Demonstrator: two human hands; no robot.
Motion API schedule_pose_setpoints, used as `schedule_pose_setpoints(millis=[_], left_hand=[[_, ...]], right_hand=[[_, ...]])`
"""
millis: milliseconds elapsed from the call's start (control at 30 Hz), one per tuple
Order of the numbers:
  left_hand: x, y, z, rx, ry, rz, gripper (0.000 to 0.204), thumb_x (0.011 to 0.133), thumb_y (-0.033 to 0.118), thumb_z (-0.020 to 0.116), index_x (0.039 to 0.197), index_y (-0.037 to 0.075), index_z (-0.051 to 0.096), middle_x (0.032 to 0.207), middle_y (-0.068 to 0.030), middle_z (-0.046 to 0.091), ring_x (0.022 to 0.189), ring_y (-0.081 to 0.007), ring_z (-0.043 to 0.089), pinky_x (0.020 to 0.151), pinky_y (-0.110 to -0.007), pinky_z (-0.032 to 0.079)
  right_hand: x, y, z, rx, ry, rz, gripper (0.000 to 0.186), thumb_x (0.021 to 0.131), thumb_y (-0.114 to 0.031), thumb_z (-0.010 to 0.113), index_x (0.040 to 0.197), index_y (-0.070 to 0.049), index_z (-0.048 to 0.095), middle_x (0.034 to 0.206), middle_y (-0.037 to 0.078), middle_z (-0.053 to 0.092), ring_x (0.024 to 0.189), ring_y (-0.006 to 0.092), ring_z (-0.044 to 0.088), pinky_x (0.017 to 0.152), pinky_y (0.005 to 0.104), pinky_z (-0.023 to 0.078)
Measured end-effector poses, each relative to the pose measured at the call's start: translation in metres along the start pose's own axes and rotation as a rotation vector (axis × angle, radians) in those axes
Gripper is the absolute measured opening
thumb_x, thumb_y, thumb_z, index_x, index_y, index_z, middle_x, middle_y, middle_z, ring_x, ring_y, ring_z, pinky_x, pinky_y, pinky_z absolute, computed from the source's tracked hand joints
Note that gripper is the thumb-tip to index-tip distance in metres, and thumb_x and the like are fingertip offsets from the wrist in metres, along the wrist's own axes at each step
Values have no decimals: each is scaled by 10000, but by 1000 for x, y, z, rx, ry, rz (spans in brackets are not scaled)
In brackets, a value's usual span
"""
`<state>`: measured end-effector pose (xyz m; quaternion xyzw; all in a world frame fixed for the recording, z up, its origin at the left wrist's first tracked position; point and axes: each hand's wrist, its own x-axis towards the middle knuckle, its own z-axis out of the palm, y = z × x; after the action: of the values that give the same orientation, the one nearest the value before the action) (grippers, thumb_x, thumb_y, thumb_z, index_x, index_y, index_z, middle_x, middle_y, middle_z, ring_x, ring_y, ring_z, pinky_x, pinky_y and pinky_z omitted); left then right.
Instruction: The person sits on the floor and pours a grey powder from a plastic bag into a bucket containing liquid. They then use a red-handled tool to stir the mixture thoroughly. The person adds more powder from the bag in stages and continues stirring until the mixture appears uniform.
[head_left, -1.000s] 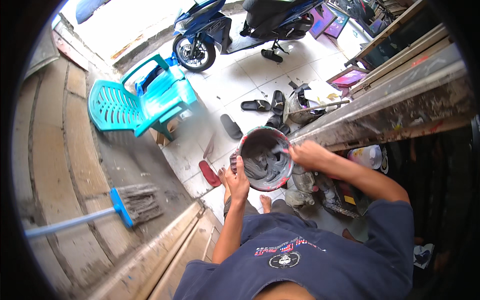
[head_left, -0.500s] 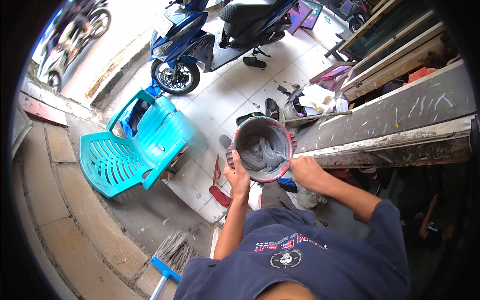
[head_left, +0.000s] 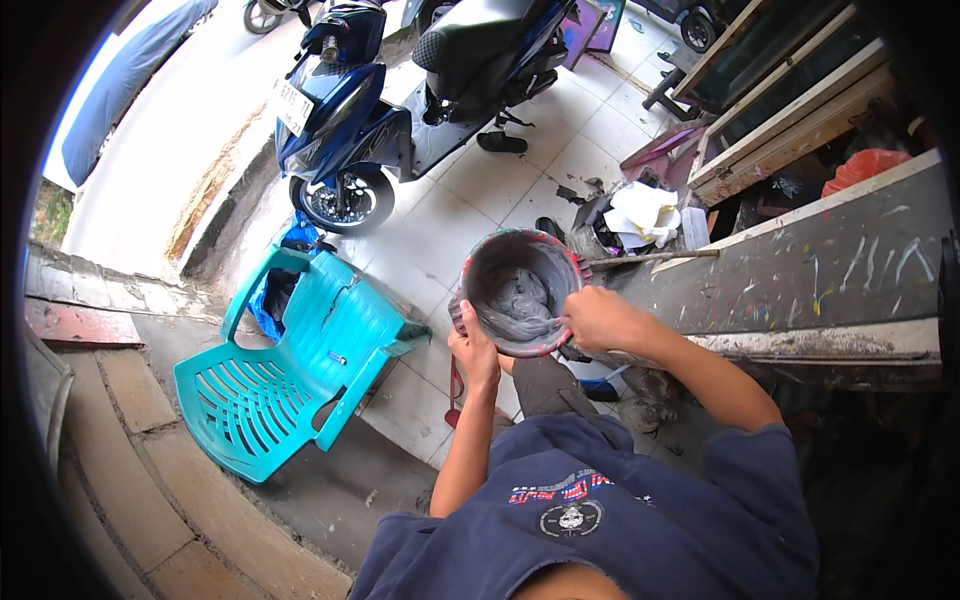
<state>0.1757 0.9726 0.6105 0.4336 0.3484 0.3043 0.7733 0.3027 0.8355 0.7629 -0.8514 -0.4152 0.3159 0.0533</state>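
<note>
A round bucket (head_left: 466, 296) with a red, paint-smeared rim is held up in front of my body, tilted so that its inside shows. Thick grey paste (head_left: 522, 292) lies at its bottom and coats the walls. My left hand (head_left: 474, 345) grips the bucket's left side, thumb up along the rim. At the right rim my right hand (head_left: 597, 318) is closed, knuckles up, its fingers reaching over the edge. Whatever it holds is hidden by the fingers and the bucket wall.
On the left stands a turquoise plastic chair (head_left: 330, 300) with a small object on its seat. A blue scooter (head_left: 350, 130) is parked ahead on white tiles (head_left: 420, 235). To the right, a paint-marked bench (head_left: 800, 270) runs beside wooden frames, with a stick (head_left: 655, 257) and white papers (head_left: 642, 212) nearby.
My right hand has shifted slightly left and inward over the rim, and the paste's surface has changed shape. The view has turned, and the motorbike on the road has moved off.
</note>
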Motion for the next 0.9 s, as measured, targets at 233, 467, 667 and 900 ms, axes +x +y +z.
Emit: schedule_pose_setpoints(millis=[233, 467, 667, 900], left_hand=[[122, -8, 88, 60, -95, -87, 329, 1001, 348, 524, 965, 36, 625, 824, 34, 578, 684, -35, 494, 598, -219, 414], [216, -9, 184, 296, -286, -171, 344, 1009, 343, 506, 989, 20, 622, 871, 4, 602, 742, -59, 552, 642, -247, 473], [290, -8, 253, 234, -370, -212, 336, 1015, 319, 498, 1013, 7, 621, 928, -26, 613, 792, -76, 568, 672, -260, 478], [372, -5, 372, 85, -415, -277, 330, 1011, 324, 511, 949, 20, 626, 839, -9, 607, 675, -63, 546, 571, -245, 454]], right_hand=[[108, 56, -47, -68, 119, -65, 144, 724, -39, 617, 814, 68, 652, 795, 269, 652, 793, 434, 669, 699, 469, 555], [186, 114, -144, -26, 238, 113, 173, 737, -85, 640, 841, 53, 651, 835, 280, 649, 813, 415, 675, 706, 456, 559], [205, 197, -201, 17, 307, 278, 163, 694, -57, 704, 817, 43, 666, 788, 253, 662, 798, 393, 687, 683, 442, 570], [249, 275, -268, 226, 194, 417, 136, 702, -31, 666, 780, 78, 647, 777, 278, 652, 796, 420, 672, 688, 471, 556]])
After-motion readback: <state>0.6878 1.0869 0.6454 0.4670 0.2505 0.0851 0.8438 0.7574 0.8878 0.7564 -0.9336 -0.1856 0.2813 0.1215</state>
